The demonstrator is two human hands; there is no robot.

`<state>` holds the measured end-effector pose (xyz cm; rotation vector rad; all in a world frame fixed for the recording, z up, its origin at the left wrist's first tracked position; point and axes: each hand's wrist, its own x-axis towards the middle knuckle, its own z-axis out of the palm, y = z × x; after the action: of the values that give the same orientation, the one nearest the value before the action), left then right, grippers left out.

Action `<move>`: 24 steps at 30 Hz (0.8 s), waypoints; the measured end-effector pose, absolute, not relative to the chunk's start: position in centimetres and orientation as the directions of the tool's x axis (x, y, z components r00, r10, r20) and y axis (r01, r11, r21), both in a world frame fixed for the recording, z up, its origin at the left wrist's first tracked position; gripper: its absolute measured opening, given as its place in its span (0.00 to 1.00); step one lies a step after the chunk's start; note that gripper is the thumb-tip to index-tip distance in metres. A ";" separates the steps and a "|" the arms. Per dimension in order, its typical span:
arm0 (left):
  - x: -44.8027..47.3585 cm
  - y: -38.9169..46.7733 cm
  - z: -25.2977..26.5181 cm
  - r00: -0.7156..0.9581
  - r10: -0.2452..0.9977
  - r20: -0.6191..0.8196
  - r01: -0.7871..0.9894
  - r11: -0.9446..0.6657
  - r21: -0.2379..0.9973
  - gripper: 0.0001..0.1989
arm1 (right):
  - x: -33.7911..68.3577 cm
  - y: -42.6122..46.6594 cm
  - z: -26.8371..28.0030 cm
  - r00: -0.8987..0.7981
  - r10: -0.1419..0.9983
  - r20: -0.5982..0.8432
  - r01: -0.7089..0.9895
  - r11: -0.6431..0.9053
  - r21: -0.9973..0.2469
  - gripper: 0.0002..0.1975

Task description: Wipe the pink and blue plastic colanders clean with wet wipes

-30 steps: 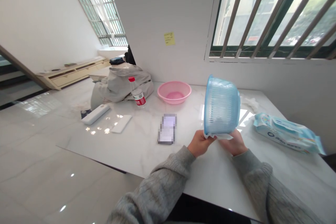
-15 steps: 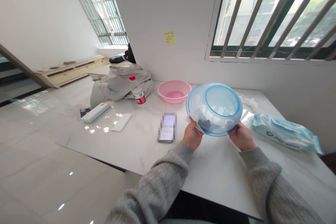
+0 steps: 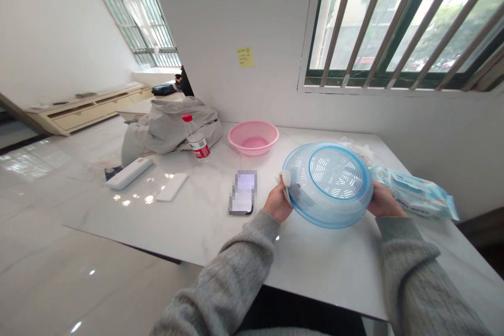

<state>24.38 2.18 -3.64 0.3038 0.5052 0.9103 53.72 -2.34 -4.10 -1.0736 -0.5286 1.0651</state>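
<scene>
Between both hands is a blue see-through plastic colander point(image 3: 334, 173), its slotted base facing up and toward me. My left hand point(image 3: 279, 200) grips its left rim, with a white wipe point(image 3: 286, 181) pinched between the fingers and the plastic. At the right rim, my right hand point(image 3: 384, 200) is closed on the edge, its fingers partly hidden behind the colander. Past the right hand lies a pale blue pack of wipes point(image 3: 421, 194). A pink basin point(image 3: 254, 139) stands behind and to the left of the colander.
A phone point(image 3: 243, 192) with a blurred screen lies left of my left hand. Farther left are a red-capped bottle point(image 3: 199, 142), a grey cloth bundle point(image 3: 165, 123), a white flat piece point(image 3: 172, 187) and a long white case point(image 3: 129, 173). Crumpled clear plastic point(image 3: 360, 149) lies behind the colander.
The colander has been lowered and tipped so its base faces up more, and it has shifted slightly right. My right hand has moved right with its rim. The view has turned slightly right.
</scene>
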 end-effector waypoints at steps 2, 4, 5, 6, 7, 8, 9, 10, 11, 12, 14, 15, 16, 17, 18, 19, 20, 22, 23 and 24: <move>24.4 2.4 -3.7 0.494 0.826 -0.272 -0.699 0.563 0.440 0.17 | 53.5 -2.1 -4.3 0.407 0.898 -0.164 -0.475 0.054 -0.879 0.07; 24.5 2.6 -3.6 0.450 0.861 -0.237 -0.756 0.509 0.412 0.15 | 53.0 -1.9 -4.5 0.367 0.914 -0.171 -0.533 0.056 -0.844 0.13; 24.6 2.6 -3.6 0.429 0.878 -0.212 -0.783 0.478 0.398 0.14 | 52.7 -1.7 -4.6 0.337 0.925 -0.173 -0.567 0.053 -0.822 0.16; 24.7 2.6 -3.6 0.413 0.892 -0.185 -0.802 0.453 0.389 0.14 | 52.2 -1.6 -4.7 0.300 0.938 -0.176 -0.601 0.042 -0.798 0.17; 24.8 2.5 -3.5 0.405 0.900 -0.161 -0.814 0.435 0.386 0.14 | 51.6 -1.5 -4.8 0.256 0.949 -0.183 -0.629 0.020 -0.777 0.18; 25.0 2.4 -3.6 0.406 0.903 -0.140 -0.816 0.428 0.389 0.14 | 50.9 -1.5 -4.9 0.213 0.958 -0.192 -0.647 -0.009 -0.762 0.19; 25.1 2.3 -3.6 0.418 0.900 -0.126 -0.809 0.431 0.399 0.13 | 50.2 -1.5 -4.9 0.173 0.964 -0.200 -0.664 -0.036 -0.747 0.18; 25.3 2.1 -3.7 0.433 0.894 -0.117 -0.799 0.441 0.410 0.11 | 49.4 -1.4 -5.0 0.140 0.969 -0.206 -0.677 -0.058 -0.734 0.18; 25.4 1.9 -3.8 0.447 0.887 -0.112 -0.790 0.451 0.416 0.09 | 48.7 -1.4 -5.0 0.132 0.969 -0.209 -0.690 -0.062 -0.721 0.17; 25.5 1.7 -3.8 0.460 0.881 -0.108 -0.784 0.460 0.416 0.08 | 48.1 -1.4 -5.1 0.157 0.964 -0.213 -0.702 -0.043 -0.711 0.14; 25.6 1.4 -3.9 0.477 0.872 -0.107 -0.780 0.477 0.405 0.08 | 47.3 -1.4 -5.1 0.208 0.951 -0.227 -0.714 -0.010 -0.700 0.10; 25.7 1.3 -3.9 0.481 0.870 -0.109 -0.781 0.482 0.397 0.08 | 47.3 -1.4 -5.1 0.230 0.944 -0.235 -0.717 0.001 -0.697 0.10; 25.6 1.3 -3.9 0.485 0.867 -0.113 -0.782 0.488 0.389 0.08 | 47.5 -1.4 -5.1 0.245 0.939 -0.242 -0.718 0.008 -0.695 0.11; 25.6 1.3 -3.9 0.492 0.862 -0.120 -0.779 0.498 0.381 0.08 | 47.9 -1.4 -5.0 0.260 0.933 -0.247 -0.719 0.016 -0.695 0.11; 25.5 1.3 -3.8 0.500 0.856 -0.133 -0.775 0.510 0.373 0.09 | 48.4 -1.4 -4.9 0.282 0.926 -0.251 -0.715 0.028 -0.699 0.12; 25.4 1.4 -3.7 0.506 0.849 -0.153 -0.770 0.525 0.364 0.10 | 49.0 -1.4 -4.9 0.311 0.916 -0.253 -0.705 0.044 -0.708 0.13; 25.2 1.6 -3.6 0.507 0.843 -0.178 -0.767 0.536 0.354 0.11 | 49.7 -1.4 -4.8 0.341 0.905 -0.254 -0.689 0.057 -0.722 0.14; 24.9 1.9 -3.5 0.492 0.839 -0.231 -0.771 0.543 0.333 0.13 | 50.8 -1.5 -4.6 0.387 0.889 -0.246 -0.647 0.072 -0.759 0.15; 24.8 2.1 -3.4 0.482 0.840 -0.249 -0.775 0.541 0.326 0.13 | 51.2 -1.5 -4.6 0.398 0.886 -0.238 -0.629 0.074 -0.774 0.15; 24.7 2.2 -3.4 0.473 0.842 -0.260 -0.780 0.537 0.321 0.13 | 51.5 -1.4 -4.6 0.399 0.888 -0.230 -0.617 0.074 -0.783 0.16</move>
<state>24.68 2.24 -3.45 0.1666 0.4118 0.9977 51.51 -1.45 -4.65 -0.9569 -0.3466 1.1630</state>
